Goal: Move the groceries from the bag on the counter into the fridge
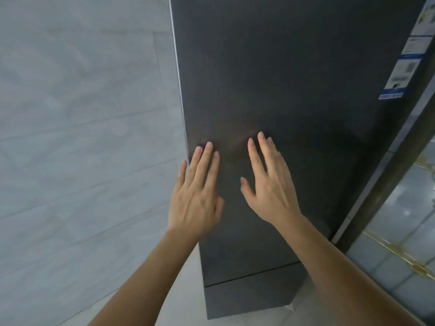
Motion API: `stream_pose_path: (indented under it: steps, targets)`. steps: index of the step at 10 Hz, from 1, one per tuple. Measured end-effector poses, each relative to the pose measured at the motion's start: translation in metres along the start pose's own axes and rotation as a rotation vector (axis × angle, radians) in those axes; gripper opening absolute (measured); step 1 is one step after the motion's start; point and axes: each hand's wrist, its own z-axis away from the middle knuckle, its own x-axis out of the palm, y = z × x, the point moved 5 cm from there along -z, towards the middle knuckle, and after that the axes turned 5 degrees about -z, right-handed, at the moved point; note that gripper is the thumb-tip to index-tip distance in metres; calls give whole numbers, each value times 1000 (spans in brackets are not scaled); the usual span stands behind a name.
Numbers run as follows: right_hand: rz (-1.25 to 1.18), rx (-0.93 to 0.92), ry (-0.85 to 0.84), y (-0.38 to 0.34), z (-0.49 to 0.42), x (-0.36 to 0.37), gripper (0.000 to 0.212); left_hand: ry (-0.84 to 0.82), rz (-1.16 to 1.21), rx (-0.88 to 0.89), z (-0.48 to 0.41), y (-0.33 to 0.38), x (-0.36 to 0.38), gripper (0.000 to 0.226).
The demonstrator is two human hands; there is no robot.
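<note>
Two bare hands press on the tall, dark-grey, matte fridge (pixel 294 90), whose flat door front is smooth and faintly grained. The left hand (pixel 195 196) lies by the door's left edge, fingers straight and spread, gripping nothing. The right hand (pixel 268 184) sits just beside it toward the middle, fingers also straight, nothing held. Pale grey stone-look wall tiles (pixel 82 137) run left of the fridge, and white-and-blue paper labels (pixel 409 55) cling near its upper right edge.
</note>
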Motion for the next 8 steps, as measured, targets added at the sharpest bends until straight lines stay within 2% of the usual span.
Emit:
stream_pose_path:
  steps: [2, 4, 6, 8]
  targets:
    - [51, 17, -96, 12, -22, 33, 86, -136, -112, -33, -25, -21, 35, 85]
    - [60, 29, -89, 16, -22, 40, 89, -115, -85, -55, -24, -16, 41, 84]
    - [53, 2, -162, 13, -21, 22, 89, -118, -45, -62, -23, -14, 28, 80]
    - [37, 7, -157, 15, -17, -14, 76, -128, -32, -77, -15, 4, 15, 78]
